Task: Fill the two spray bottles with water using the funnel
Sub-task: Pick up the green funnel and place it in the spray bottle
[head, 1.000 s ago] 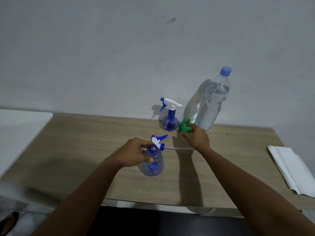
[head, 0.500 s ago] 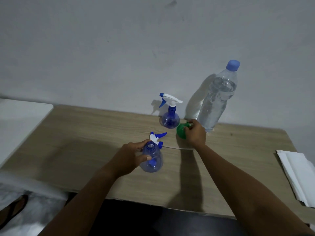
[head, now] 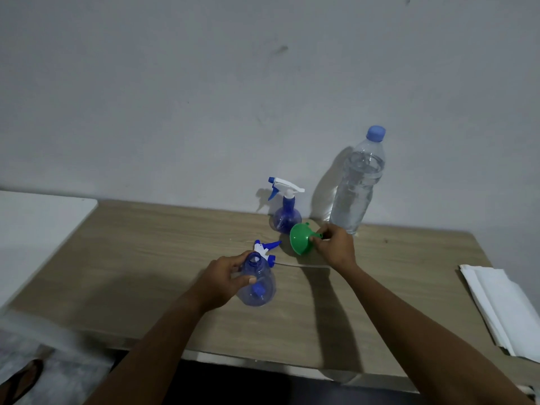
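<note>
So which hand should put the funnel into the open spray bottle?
Right. The right hand pinches the funnel by its spout, while the left hand steadies the open bottle.

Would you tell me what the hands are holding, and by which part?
Left hand: open spray bottle, at its shoulder. Right hand: green funnel, by its spout.

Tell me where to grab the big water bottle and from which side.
Wrap the water bottle at mid-body, below the shoulder, coming from the front right. It stands upright close to the wall with the far spray bottle on its left, so those sides are crowded. It looks nearly full, so the narrow neck is probably a weaker hold.
</note>
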Demonstrator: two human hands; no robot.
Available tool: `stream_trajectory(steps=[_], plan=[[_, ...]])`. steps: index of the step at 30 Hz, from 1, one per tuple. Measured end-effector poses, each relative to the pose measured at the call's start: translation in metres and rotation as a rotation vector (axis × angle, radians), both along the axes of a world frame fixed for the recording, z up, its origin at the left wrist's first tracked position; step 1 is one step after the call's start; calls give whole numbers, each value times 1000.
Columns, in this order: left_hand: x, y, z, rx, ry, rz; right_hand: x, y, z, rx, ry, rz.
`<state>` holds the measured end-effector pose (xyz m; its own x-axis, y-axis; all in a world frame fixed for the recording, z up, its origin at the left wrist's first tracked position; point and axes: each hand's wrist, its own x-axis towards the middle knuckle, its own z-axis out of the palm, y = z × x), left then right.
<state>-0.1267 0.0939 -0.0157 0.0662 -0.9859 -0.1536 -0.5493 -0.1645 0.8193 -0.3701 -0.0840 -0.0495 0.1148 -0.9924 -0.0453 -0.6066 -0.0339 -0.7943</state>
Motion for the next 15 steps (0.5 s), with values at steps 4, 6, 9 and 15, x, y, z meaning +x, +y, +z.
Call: stream_trajectory(steps=[4, 6, 9, 15], plan=[[-2, 2, 4, 6, 12, -13, -6, 34, 9, -39, -29, 78], [-1, 3, 4, -18, 26, -2, -11, 53, 7, -36, -65, 100], [-2, 4, 1, -47, 58, 2, -20, 83, -11, 20, -142, 78], [1, 3, -5, -58, 89, -10, -33, 116, -44, 65, -56, 105]])
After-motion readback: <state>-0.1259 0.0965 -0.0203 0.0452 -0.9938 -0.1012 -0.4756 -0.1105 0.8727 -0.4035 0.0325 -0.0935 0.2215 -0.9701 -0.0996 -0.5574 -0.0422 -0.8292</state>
